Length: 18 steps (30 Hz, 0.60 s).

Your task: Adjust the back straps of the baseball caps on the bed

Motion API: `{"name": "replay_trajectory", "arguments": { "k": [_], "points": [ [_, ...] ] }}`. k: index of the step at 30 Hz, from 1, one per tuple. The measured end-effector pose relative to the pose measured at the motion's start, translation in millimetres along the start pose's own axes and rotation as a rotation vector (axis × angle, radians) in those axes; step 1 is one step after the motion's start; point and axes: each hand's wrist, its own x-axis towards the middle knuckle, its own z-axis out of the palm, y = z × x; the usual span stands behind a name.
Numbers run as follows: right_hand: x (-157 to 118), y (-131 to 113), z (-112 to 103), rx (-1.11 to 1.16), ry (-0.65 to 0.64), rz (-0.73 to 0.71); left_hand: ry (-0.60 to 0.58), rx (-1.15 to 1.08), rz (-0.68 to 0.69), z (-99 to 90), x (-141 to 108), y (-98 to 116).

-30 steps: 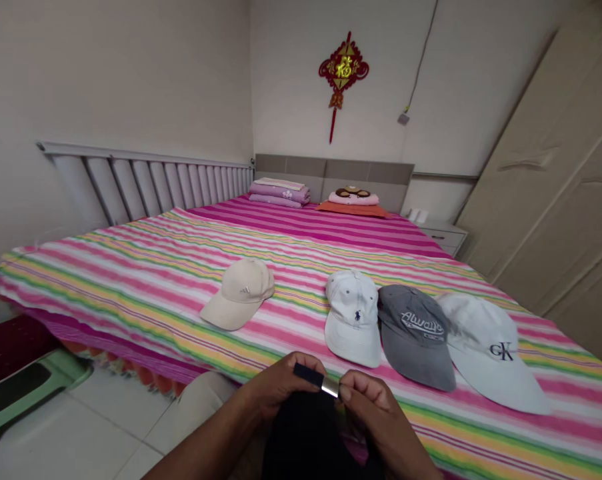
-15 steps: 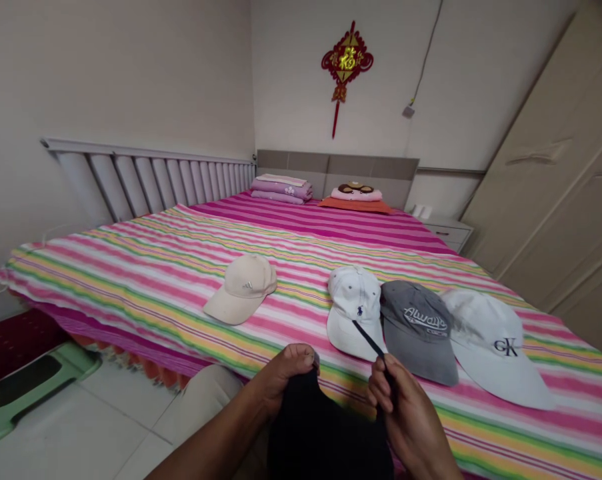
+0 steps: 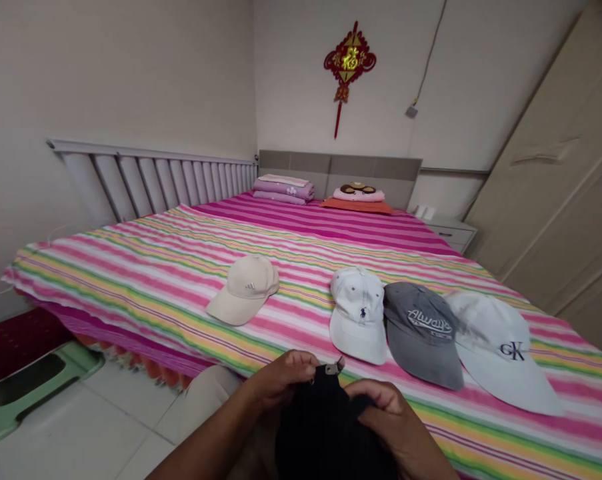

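Note:
A black cap (image 3: 331, 427) is between my hands at the bottom of the view, with a metal strap buckle (image 3: 332, 368) at its upper edge. My left hand (image 3: 285, 379) is closed on the cap's edge beside the buckle. On the other side, my right hand (image 3: 385, 413) pinches the cap's dark fabric. Beyond them on the bed lie a beige cap (image 3: 245, 287), a white cap with a small dark emblem (image 3: 358, 310), a grey cap with white lettering (image 3: 423, 333) and a larger white cap (image 3: 503, 350) with dark letters. The last three sit side by side at right.
The bed (image 3: 145, 267) has a striped sheet, with folded bedding (image 3: 283, 191) near the headboard (image 3: 301, 165). A white radiator (image 3: 171, 177) runs along the left wall. A green stool (image 3: 45, 383) stands on the tiled floor at lower left. A nightstand (image 3: 453, 235) is at right.
The thin black strap held up by my right hand is now down at the cap. My hands have come closer together, and the metal buckle now shows between them.

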Motion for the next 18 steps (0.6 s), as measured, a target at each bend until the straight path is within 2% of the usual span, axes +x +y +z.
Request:
{"name": "replay_trajectory", "arguments": {
  "k": [4,5,7,9,13,15,18],
  "points": [
    [-1,-7,-4,0.242,0.17,-0.057,-0.076,0.063,-0.177,-40.9,-12,-24],
    [-1,-9,-6,0.304,0.205,-0.069,-0.06,0.062,-0.2,-49.6,-16,-32],
    [0,-14,-8,0.416,0.263,-0.078,-0.031,0.043,-0.192,-60.9,-24,-50],
    [3,-17,-10,0.493,0.313,-0.073,-0.041,-0.021,-0.165,-62.7,-32,-68],
    [10,-21,-12,0.458,0.357,-0.114,0.046,-0.306,0.071,-53.3,-46,-86],
    [12,-22,-17,0.373,0.362,-0.139,0.094,-0.368,0.165,-54.4,-52,-81],
    [13,-17,-30,0.322,0.419,-0.18,0.111,-0.406,0.263,-70.1,-60,-60]
  ]
}}
